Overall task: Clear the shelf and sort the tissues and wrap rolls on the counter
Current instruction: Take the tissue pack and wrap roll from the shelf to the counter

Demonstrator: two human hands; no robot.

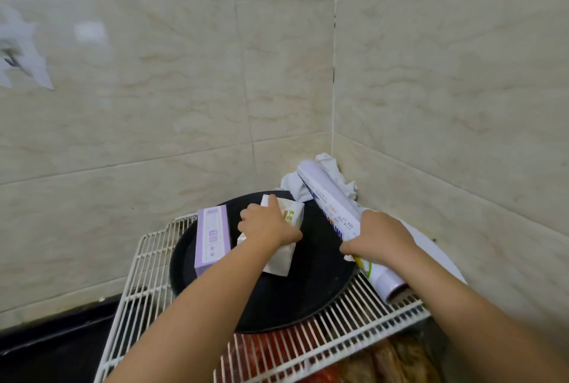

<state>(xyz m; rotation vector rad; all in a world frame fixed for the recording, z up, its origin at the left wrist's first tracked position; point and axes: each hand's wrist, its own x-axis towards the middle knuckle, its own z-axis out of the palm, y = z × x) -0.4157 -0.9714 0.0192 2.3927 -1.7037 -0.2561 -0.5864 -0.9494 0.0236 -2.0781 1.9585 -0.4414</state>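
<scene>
A white wire shelf (154, 262) in the tiled corner carries a round black tray (314, 284). On the tray lies a white tissue pack (281, 256) with green print, and my left hand (266, 224) is closed over its top. A purple box (212, 236) lies on the tray just left of that pack. My right hand (380, 236) grips a long white wrap roll (331, 197) around its middle; the roll runs from the corner toward me, its near end (389, 285) over the shelf's right side.
Crumpled white cloth or paper (335, 176) is bunched in the corner behind the roll. A white plate edge (431, 247) shows under my right arm. Red and brown packages (308, 361) lie below the shelf. A black counter (61, 339) lies at lower left.
</scene>
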